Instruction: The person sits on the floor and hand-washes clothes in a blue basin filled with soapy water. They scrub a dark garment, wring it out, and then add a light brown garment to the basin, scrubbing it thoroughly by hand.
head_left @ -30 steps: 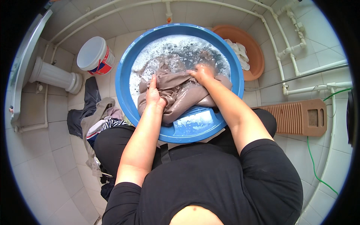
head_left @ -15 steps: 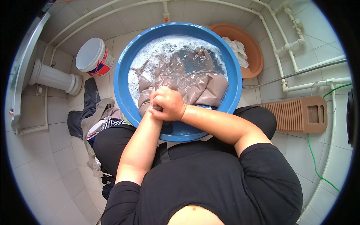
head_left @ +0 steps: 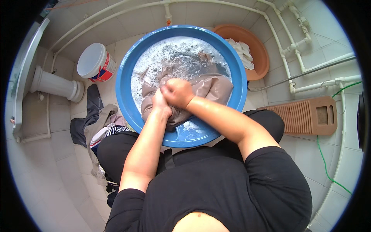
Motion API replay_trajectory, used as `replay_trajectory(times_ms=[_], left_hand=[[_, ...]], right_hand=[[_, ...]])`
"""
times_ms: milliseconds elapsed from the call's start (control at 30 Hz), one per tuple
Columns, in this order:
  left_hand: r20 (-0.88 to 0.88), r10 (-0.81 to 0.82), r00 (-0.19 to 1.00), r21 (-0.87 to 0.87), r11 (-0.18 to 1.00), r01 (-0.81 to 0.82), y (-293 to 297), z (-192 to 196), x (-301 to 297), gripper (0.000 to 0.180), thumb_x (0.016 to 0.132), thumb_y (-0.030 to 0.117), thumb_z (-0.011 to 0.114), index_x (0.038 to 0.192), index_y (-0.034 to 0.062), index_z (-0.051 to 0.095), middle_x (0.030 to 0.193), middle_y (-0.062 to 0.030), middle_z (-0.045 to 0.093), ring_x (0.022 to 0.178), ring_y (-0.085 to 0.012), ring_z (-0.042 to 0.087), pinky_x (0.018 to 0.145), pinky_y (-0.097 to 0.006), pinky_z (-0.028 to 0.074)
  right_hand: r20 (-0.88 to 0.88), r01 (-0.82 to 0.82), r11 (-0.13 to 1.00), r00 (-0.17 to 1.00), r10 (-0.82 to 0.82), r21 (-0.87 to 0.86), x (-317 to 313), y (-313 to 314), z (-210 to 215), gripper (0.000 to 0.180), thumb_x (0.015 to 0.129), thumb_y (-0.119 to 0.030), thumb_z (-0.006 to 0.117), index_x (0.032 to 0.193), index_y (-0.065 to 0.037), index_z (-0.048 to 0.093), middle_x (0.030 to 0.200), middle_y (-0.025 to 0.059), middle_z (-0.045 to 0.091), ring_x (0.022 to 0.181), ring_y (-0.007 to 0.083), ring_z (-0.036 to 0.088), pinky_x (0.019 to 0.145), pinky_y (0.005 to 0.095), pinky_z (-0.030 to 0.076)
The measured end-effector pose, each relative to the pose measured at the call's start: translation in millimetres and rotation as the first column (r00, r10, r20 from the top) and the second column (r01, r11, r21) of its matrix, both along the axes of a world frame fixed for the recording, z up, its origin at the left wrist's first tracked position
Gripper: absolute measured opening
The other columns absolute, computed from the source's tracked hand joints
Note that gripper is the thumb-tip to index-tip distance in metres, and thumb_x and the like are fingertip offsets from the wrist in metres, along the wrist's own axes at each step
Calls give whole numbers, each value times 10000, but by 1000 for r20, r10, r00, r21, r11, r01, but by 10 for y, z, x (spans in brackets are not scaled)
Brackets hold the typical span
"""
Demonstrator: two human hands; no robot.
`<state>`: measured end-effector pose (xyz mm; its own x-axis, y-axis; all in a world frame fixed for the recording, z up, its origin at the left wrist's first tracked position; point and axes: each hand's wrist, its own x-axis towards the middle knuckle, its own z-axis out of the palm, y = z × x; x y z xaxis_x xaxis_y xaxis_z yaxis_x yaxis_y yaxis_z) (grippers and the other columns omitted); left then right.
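Note:
A wide blue basin of sudsy water stands in front of me. In it lies a soaked, brownish-grey garment, partly under the foam; its exact kind cannot be made out. My right hand is closed in a fist on a bunched part of the cloth. Right against it, my left hand is also closed round the fabric, its fingers mostly hidden behind the right one. A fold of wet cloth hangs below the hands toward the basin's near wall.
An orange-brown basin with white cloth stands behind at right. A brown washboard lies at right beside a green hose. At left are a white bucket, a pedestal and piled clothes.
My right hand has shifted slightly right and farther away, uncovering more of the left wrist. The cloth beneath my hands has come nearer to the basin's near wall.

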<state>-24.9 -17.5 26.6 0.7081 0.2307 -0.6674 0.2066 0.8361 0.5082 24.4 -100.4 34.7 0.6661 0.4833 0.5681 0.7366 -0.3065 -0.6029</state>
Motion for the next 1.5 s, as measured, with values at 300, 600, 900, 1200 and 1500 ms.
replay_trajectory(times_ms=[300,600,900,1200,1500], left_hand=[[92,84,992,-169,983,-68,106,-16,20,458,837,349,581,1130,5,508,1118,-154,562,962,-311,585,827,-473,486],[77,76,994,-194,979,-60,146,-222,73,210,830,194,480,919,30,576,900,-85,617,797,-260,612,749,-375,510],[485,-44,873,-173,974,145,212,-790,-81,275,871,292,395,902,78,565,954,-69,570,916,-217,540,841,-363,443],[574,-162,803,20,983,185,203,-863,-71,285,892,285,372,879,73,562,874,-80,602,807,-205,581,707,-345,476],[249,-47,967,270,963,-22,-23,128,76,209,813,159,588,977,30,569,947,-65,610,835,-175,589,765,-310,473]], right_hand=[[-357,-148,712,922,-152,-686,844,-664,-204,586,735,-574,590,1051,-81,576,1030,198,600,960,343,577,826,387,448],[-223,-94,996,970,92,4,291,-226,31,209,733,-248,652,787,-49,620,1002,106,594,903,289,574,789,366,461],[28,-94,990,995,92,108,-259,-4,155,152,650,-207,657,643,-81,572,653,100,554,603,292,555,553,365,450],[-123,-160,987,980,156,-23,-466,-23,303,181,674,-233,593,562,-103,537,620,107,555,589,294,569,522,391,449],[-350,365,854,797,-492,-371,958,-414,-281,404,796,-465,531,750,-69,598,885,158,596,832,343,574,743,432,447]])
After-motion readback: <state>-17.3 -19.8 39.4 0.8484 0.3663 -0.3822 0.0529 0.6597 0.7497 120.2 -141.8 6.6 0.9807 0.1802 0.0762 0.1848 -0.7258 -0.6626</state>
